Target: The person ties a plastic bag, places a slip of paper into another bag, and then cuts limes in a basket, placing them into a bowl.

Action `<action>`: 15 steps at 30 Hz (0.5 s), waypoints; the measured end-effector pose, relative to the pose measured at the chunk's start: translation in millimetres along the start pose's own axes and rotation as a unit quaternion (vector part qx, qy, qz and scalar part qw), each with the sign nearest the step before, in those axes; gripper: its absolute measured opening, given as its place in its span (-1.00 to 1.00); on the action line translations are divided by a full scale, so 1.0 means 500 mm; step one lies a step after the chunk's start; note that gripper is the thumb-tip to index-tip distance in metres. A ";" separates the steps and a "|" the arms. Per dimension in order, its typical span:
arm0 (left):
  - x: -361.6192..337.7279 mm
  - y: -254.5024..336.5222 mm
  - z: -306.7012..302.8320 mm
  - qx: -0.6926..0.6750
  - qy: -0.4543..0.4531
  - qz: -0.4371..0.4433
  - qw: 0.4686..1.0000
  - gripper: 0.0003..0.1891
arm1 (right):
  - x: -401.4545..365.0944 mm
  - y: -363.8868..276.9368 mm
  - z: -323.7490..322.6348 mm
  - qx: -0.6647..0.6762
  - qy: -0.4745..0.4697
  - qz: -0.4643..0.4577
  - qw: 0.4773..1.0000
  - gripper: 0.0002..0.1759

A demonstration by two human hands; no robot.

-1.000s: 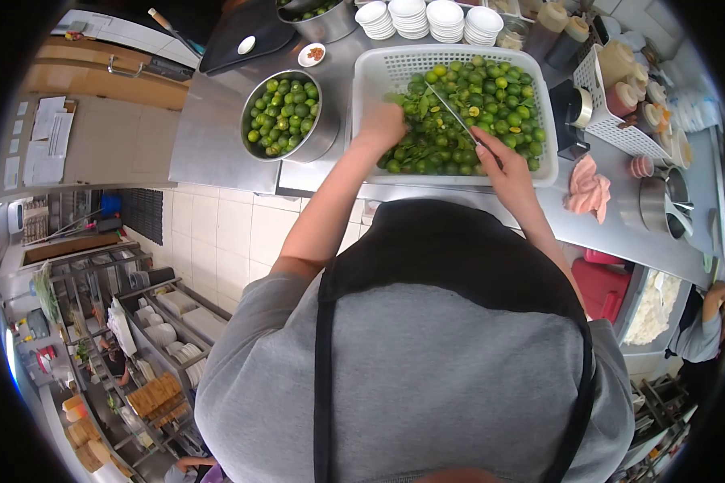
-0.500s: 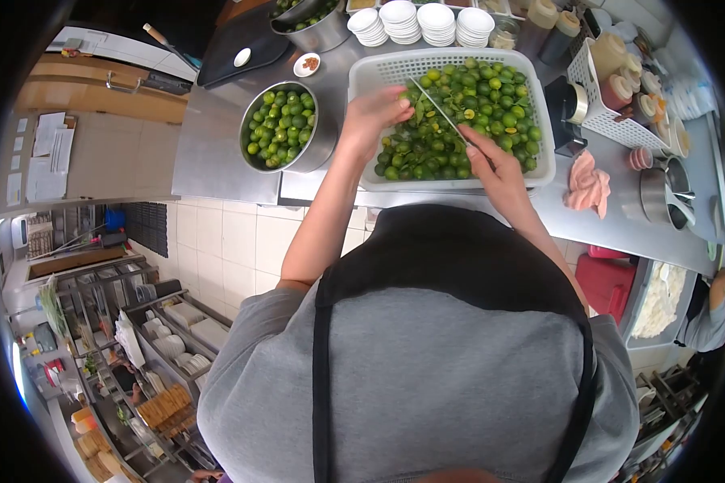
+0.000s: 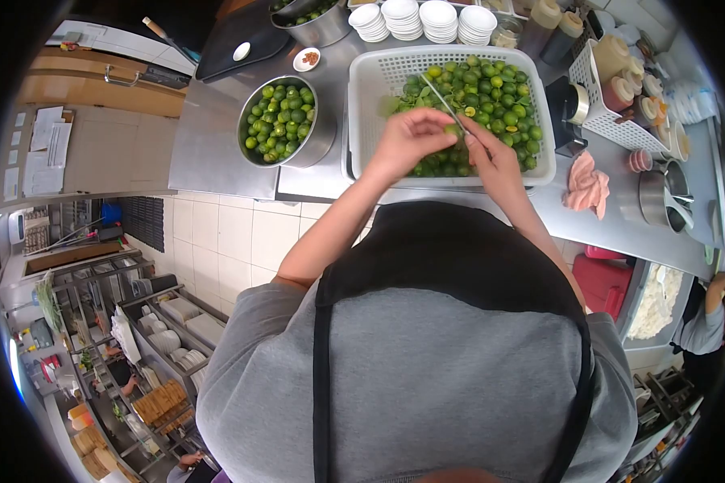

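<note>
My right hand (image 3: 494, 157) grips a knife (image 3: 441, 97), its thin blade slanting up and left over the fruit. Close beside it, my left hand (image 3: 415, 143) pinches a small green lime (image 3: 453, 130) near the base of the blade. Both hands are above a white perforated plastic basket (image 3: 364, 121). Many small green limes (image 3: 498, 92), a few yellowish, fill its middle and right side, with some leaves among them. My left hand hides part of the pile.
Left of the basket stands a steel pot (image 3: 324, 137) full of limes. Behind are a small dish (image 3: 306, 59) with reddish bits, stacked white bowls (image 3: 437, 22) and a black tray (image 3: 254, 40). A pink cloth (image 3: 586, 185) lies at right. Another person's sleeve (image 3: 703, 330) shows far right.
My left hand has moved right and toward me, from the basket's left part to beside the knife, and now has a lime at its fingertips. The knife has shifted slightly.
</note>
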State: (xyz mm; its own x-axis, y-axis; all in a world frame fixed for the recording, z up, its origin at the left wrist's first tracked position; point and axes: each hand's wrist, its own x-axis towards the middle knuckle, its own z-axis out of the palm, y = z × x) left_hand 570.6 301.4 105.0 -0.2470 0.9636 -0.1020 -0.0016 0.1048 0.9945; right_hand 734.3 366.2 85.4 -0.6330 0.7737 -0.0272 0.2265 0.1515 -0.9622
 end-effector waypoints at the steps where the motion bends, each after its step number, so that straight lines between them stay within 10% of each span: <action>1: 0.004 -0.003 -0.002 0.000 0.000 0.000 1.000 -0.76 | 0.005 0.002 -0.002 0.007 0.011 0.004 1.000 -0.65; 15: 0.044 -0.016 -0.054 -0.055 0.121 0.074 0.988 -0.81 | -0.017 -0.031 0.000 -0.001 -0.008 -0.055 0.998 -0.65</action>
State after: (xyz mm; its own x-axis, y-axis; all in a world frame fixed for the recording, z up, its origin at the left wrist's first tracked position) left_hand 539.2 315.3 95.5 -0.4765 0.8783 0.0396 -0.0512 -0.0726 0.9960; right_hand 736.2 357.5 100.7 -0.6656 0.7427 0.0734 0.1565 0.2351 -0.9593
